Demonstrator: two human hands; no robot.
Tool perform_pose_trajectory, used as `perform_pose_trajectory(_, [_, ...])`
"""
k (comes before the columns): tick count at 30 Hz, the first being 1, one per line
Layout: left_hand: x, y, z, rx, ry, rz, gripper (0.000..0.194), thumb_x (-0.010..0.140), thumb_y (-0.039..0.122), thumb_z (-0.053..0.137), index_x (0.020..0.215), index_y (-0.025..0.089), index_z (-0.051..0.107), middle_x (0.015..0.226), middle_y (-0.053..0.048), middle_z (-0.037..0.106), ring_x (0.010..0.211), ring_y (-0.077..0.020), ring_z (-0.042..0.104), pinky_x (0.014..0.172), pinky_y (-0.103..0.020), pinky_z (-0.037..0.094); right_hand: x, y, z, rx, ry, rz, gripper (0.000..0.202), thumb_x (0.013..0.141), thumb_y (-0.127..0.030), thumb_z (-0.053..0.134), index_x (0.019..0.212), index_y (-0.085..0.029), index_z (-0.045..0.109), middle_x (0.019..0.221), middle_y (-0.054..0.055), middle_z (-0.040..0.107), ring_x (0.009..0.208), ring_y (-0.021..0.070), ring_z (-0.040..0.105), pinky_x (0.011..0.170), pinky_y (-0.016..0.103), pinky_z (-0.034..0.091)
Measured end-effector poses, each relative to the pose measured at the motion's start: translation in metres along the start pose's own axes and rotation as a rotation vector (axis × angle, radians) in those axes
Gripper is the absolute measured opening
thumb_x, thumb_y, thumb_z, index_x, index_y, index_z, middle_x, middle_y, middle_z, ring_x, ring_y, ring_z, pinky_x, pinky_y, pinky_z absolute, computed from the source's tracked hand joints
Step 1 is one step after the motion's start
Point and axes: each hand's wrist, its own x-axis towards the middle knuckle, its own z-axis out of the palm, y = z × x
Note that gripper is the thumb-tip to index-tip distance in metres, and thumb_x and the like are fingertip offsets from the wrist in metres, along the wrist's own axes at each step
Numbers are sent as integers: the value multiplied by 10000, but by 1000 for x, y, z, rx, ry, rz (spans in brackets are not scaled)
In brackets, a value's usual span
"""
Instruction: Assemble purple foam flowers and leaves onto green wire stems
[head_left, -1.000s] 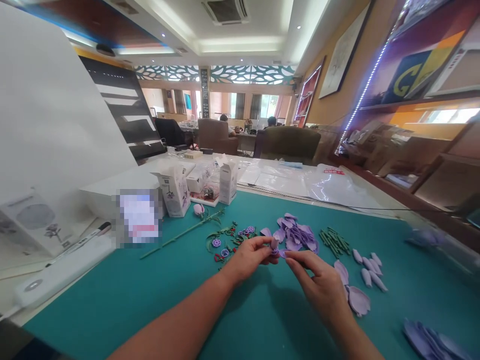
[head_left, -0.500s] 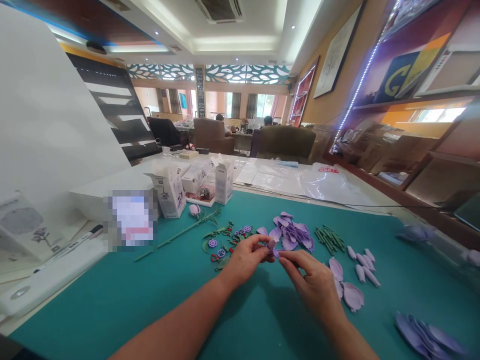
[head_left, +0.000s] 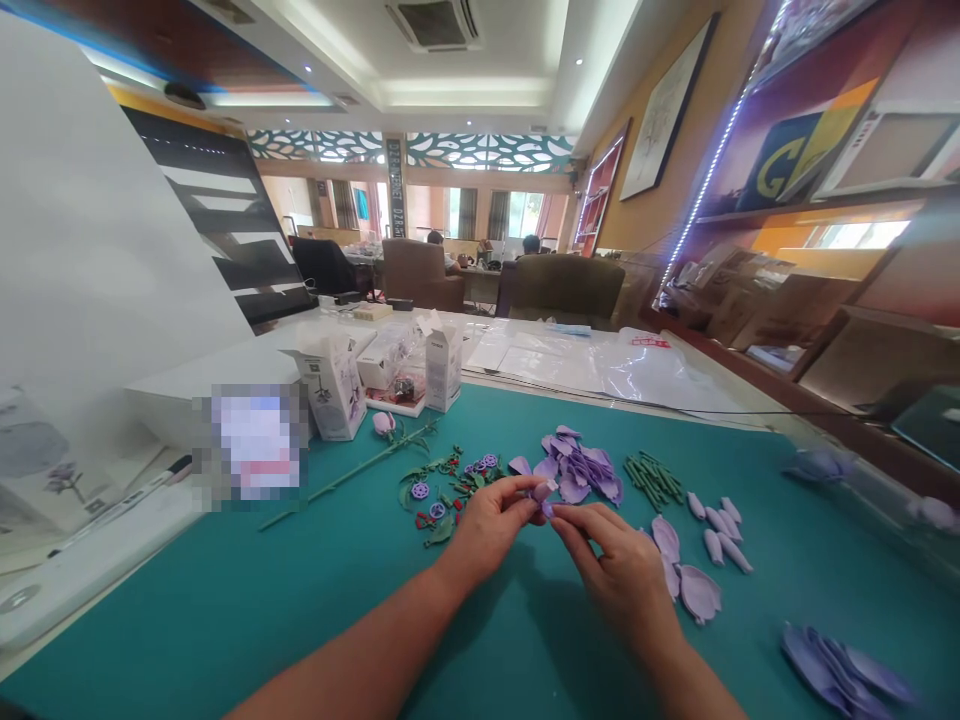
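The left hand (head_left: 487, 522) and right hand (head_left: 611, 550) pinch a small purple flower piece (head_left: 541, 492) above a green-matted bench (head_left: 315, 610), each grip closed on it.
One stemmed flower (head_left: 349, 473) lies assembled; the piece in hand looks only partly built, with purple petals (head_left: 589, 472) and green rods (head_left: 654, 480) loose. Contents of the upright cartons (head_left: 332, 393) cannot be made out; a shallow white tray (head_left: 401, 409) holds clear-wrapped items.

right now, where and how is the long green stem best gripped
Probably by its middle: pinch the green stem with the left hand, once free of its purple piece, coming from the near side. The stem lies long, thin, slanting on the mat, with a pale bud and white box on its far side.
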Motion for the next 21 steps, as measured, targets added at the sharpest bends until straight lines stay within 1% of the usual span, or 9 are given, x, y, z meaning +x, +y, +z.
perform_pose_trajectory(4, [-2,-1,2,12,42,10,361,717,331,669,1015,127,683,836,-59,688,800,-183,622,810,-317,494,0,-1,1,-32,23,-31,268,924,-336,467,889,-209,700,799,40,705,669,146,663,627,226,519])
perform_pose_trajectory(10, [-4,1,4,11,75,-8,331,720,279,646,1014,132,677,832,-55,691,811,-187,623,811,-318,498,-1,1,4,-20,22,-22,276,927,-338,462,884,-205,700,805,49,705,698,155,668,629,242,517])
perform_pose_trajectory(16, [-4,1,5,-12,86,-9,339,702,297,665,992,122,673,761,-43,675,770,-180,620,792,-311,496,-2,4,6,-21,6,-44,240,919,-314,480,915,-215,698,820,50,706,710,157,672,618,243,524])
perform_pose_trajectory(21, [-3,-1,5,-10,91,-13,359,696,314,674,1001,125,668,813,-50,687,803,-187,625,813,-321,497,-2,0,6,-19,0,-16,258,930,-326,463,902,-210,691,819,55,699,712,161,662,620,252,508])
